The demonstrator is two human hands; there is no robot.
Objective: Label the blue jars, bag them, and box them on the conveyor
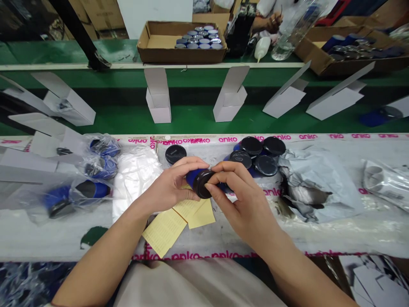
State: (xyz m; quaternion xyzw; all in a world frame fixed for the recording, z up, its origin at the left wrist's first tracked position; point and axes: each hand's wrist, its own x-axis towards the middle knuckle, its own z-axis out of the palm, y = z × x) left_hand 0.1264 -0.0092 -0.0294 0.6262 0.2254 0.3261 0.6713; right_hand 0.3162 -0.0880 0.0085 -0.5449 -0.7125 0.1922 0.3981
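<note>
A short blue cylinder with a black round end (203,183) is tilted between my two hands above the work surface. My left hand (174,185) wraps round its blue side. At the black end, my right hand (238,194) has thumb and fingertips pinched on the rim. Beneath my hands lie yellow printed slips (166,232), partly covered. A loose black round piece (175,153) rests just behind my left hand. Several more blue cylinders with black tops (266,165) stand grouped behind my right hand.
A stack of clear plastic bags (137,179) lies left, beside bagged blue cylinders (92,189). A torn grey plastic bag (335,187) is at right. Upright open white boxes (159,108) line the green belt (191,115). Cardboard trays (179,55) stand behind; another person's hand (273,22) shows there.
</note>
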